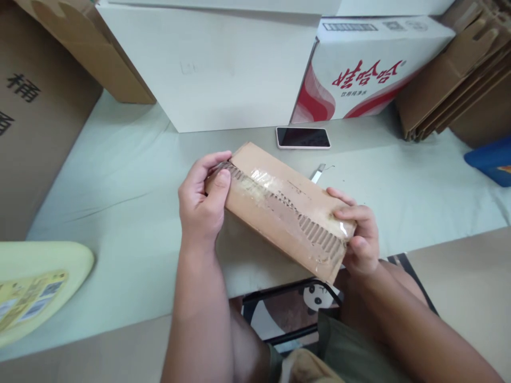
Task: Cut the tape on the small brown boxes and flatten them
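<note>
Between my two hands I hold a brown cardboard box [275, 207], tilted, its right end lower than its left. Clear tape runs along its upper face, and a torn strip there bares the corrugated layer. My left hand [205, 191] grips the left end, thumb on top and fingers round the far side. At the right end my right hand [361, 236] is closed on the corner, fingertips on the tape. Just behind the box lies a small light-coloured blade-like tool [318, 173], partly hidden by the box.
A phone [303, 138] lies beyond the box on the pale green cloth [131, 175]. White cartons [223, 69], one a red-printed box [359, 74], line the back. Folded cardboard [447, 80] stands at right near a blue object [489, 162]; a light green container [43, 276] is at left.
</note>
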Action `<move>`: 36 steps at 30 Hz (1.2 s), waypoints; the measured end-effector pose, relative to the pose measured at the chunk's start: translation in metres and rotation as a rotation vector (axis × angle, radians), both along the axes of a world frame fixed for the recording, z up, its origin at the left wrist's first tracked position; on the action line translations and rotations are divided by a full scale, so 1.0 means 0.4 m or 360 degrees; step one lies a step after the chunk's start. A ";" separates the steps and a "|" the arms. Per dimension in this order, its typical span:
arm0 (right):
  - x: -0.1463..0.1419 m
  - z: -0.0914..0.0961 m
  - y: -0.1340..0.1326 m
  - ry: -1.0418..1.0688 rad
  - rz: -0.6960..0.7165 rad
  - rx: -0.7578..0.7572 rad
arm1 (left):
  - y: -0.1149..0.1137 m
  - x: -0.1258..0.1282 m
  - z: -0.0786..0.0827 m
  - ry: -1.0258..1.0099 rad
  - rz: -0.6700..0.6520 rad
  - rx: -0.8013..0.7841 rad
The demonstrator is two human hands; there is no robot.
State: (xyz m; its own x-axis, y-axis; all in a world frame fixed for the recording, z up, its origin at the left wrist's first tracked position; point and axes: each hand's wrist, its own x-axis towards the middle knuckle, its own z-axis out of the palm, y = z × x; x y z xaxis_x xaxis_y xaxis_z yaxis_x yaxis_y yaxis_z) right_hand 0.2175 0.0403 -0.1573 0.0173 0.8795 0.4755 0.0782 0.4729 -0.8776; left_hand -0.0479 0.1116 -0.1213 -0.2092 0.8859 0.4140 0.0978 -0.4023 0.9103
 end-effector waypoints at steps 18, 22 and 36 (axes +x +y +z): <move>-0.006 0.005 -0.009 0.0081 -0.0024 -0.0059 | -0.002 -0.010 0.004 0.0077 -0.0096 -0.0007; -0.003 0.004 -0.009 0.0077 -0.0016 -0.0037 | -0.001 -0.008 0.003 0.0089 -0.0099 0.0013; 0.012 0.001 -0.004 0.0003 0.0037 0.0062 | -0.008 -0.002 0.017 0.0405 0.0023 0.0063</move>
State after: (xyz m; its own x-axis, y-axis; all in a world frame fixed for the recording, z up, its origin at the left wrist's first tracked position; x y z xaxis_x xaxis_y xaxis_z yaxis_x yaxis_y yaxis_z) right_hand 0.2222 0.0388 -0.1567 -0.0022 0.8606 0.5092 0.0653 0.5082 -0.8587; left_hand -0.0485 0.1082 -0.1145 -0.1064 0.8657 0.4891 0.3277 -0.4339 0.8393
